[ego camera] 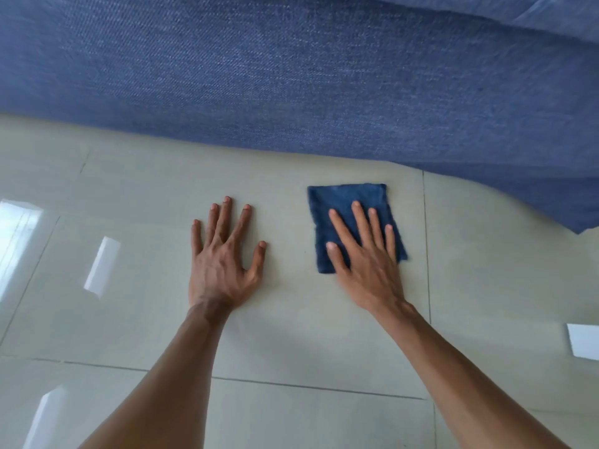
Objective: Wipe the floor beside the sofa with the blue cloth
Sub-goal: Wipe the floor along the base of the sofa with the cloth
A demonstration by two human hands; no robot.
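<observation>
Blue cloth (pixel 350 218) pinned flat under spread right hand (pixel 366 254), near sofa (pixel 291 76); left hand (pixel 223 254) splayed on floor (pixel 291 335), empty. Wiping underway; next stroke needs steady downward pressure.

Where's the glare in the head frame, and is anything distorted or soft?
Head view: bright window reflections on the glossy floor at the left edge and lower left, one more at right edge; sofa base line bows, so wide-angle distortion; blue cloth under the right hand and the left hand look slightly soft; shadows faint.
</observation>
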